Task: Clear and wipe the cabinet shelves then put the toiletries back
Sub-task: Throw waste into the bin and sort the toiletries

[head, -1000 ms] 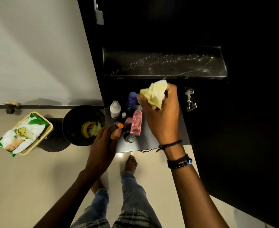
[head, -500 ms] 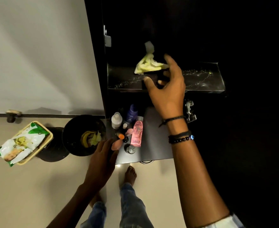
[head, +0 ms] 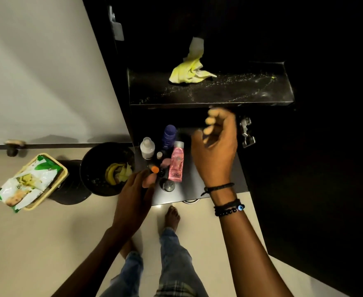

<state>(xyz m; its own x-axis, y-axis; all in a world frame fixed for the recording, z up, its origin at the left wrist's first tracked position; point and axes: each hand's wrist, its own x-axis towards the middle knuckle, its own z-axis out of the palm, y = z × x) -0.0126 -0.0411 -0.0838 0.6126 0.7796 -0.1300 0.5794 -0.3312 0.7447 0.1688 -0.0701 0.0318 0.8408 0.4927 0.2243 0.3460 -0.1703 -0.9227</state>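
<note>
A crumpled yellow cloth (head: pixel 189 70) lies by itself on the dusty upper cabinet shelf (head: pixel 240 91). My right hand (head: pixel 217 146) hangs just below that shelf's front edge, empty, fingers loosely apart. On the lower shelf (head: pixel 199 185) stand a pink Pond's bottle (head: pixel 176 166), a purple bottle (head: pixel 169 133), a white bottle (head: pixel 147 146), a silver-capped jar (head: pixel 167 185) and an orange-capped item (head: pixel 154 169). My left hand (head: pixel 135 198) rests at this shelf's front left corner, fingertips against the orange-capped item; whether it grips it is unclear.
A black bin (head: pixel 90 168) with banana peel stands on the floor left of the cabinet. Beside it a tan basket (head: pixel 63 174) holds a green and white packet (head: pixel 26 185). A metal hinge (head: pixel 247 133) sticks out on the right. My bare feet are below the shelf.
My right hand lifted the yellow cloth to the upper shelf, let it go there, and has dropped back down empty. The left hand has stayed by the orange-capped item.
</note>
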